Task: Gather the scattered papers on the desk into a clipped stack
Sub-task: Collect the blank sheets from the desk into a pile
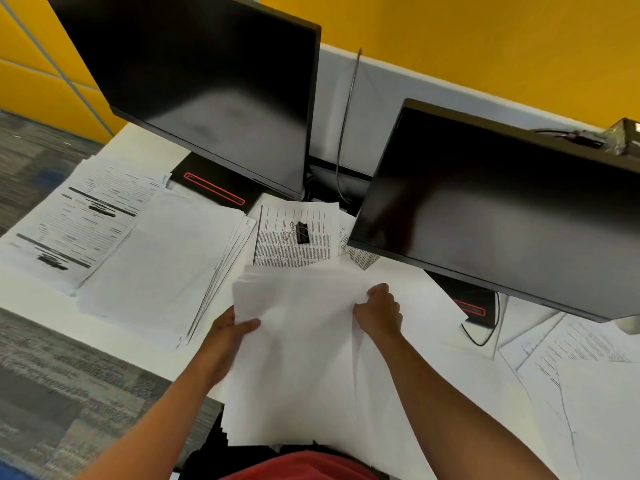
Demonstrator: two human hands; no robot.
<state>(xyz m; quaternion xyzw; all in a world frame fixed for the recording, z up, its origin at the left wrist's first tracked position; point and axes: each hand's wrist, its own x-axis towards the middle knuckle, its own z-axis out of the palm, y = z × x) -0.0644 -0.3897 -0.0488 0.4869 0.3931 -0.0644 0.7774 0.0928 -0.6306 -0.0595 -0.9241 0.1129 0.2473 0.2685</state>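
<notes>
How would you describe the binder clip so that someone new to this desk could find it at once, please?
Look between the two dark monitors, at the gap where their lower edges come closest. There a densely printed page lies face up, and the binder clip rests on it. It is the only small black object with wire handles among white sheets.

My two arms come into view bare from the elbows down, with no sleeve showing on either forearm. My left hand [230, 336] and my right hand [379, 311] are bare as well: I can make out no glove, ring, watch or band at either wrist. Low in the view, between my arms, a strip of red cloth [304, 467] shows from what I am wearing, plain in colour, with something dark just beside it on the left.
</notes>
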